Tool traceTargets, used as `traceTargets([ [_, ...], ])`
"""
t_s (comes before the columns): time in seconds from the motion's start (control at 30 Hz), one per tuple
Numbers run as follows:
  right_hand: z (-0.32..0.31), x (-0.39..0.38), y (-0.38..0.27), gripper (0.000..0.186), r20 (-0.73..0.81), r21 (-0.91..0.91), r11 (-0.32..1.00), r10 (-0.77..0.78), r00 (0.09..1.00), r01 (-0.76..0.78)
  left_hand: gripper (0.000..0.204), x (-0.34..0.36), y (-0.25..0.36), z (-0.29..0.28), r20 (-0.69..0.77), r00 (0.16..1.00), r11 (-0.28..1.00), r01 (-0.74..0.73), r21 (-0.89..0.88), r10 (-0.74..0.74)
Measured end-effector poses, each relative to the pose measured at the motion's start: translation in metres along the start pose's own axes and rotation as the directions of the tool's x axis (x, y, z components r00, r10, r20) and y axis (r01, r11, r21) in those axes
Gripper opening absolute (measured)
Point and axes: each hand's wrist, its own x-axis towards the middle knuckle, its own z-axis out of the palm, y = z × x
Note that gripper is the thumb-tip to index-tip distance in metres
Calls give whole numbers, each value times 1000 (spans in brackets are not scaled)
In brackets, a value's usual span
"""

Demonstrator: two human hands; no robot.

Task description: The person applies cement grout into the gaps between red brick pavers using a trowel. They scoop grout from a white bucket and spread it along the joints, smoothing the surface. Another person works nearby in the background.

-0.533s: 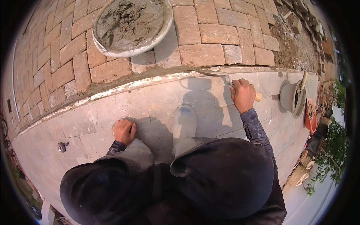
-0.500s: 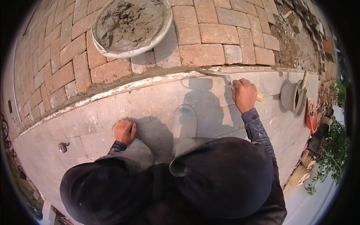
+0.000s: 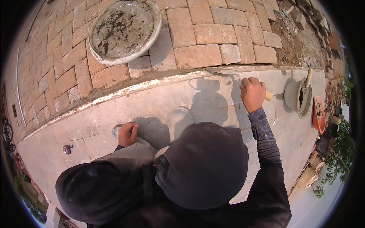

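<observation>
A trowel with a pale wooden handle (image 3: 268, 95) is gripped in my right hand (image 3: 253, 94). Its metal blade (image 3: 224, 71) lies along the mortar-smeared joint (image 3: 182, 77) where the orange-brown brick paving meets the grey slabs. My left hand (image 3: 127, 133) is loosely closed beside the toe of my left boot (image 3: 116, 131), low over the slabs, and I see nothing in it. The toe of my other boot (image 3: 181, 117) shows between my hands. Beyond the joint, a round pale bucket (image 3: 156, 36) filled with wet grey mortar (image 3: 123, 30) stands on the bricks.
At the right are a grey bucket (image 3: 292, 95) with a wooden-handled tool (image 3: 309, 79) in it and an orange container (image 3: 318, 117). A small dark metal object (image 3: 67, 149) lies on the slabs at left. Loose soil (image 3: 298, 45) and stacked bricks border the far right.
The view has shifted slightly. My right hand and the trowel have moved a little to the right along the joint. My left hand stays low beside the boot.
</observation>
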Motion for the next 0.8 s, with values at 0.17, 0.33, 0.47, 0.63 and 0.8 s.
traceTargets([
  [0.17, -1, 1, -12, 13, 1, 61, 997, -50, 999, 50, 9, -6, 7, 6, -58, 998, 1000, 8, -9, -8],
  [0.33, 22, 10, -23, 13, 1, 35, 998, -56, 998, 56, 9, 13, 32, 7, 26, 996, 996, -83, -41, 84],
  [0.47, 2, 10, -33, 14, 0, 58, 997, -48, 999, 48, 11, 30, 40, 13, 123, 975, 983, -185, -9, 185],
  [0.63, 18, 2, -43, 16, -15, 82, 997, 7, 1000, -6, 10, 48, 29, 37, 217, 920, 942, -337, 6, 327],
  [0.8, 7, 8, -42, 18, 43, 46, 998, 34, 999, -36, 6, 55, 17, 45, 260, 839, 868, -496, 2, 478],
])
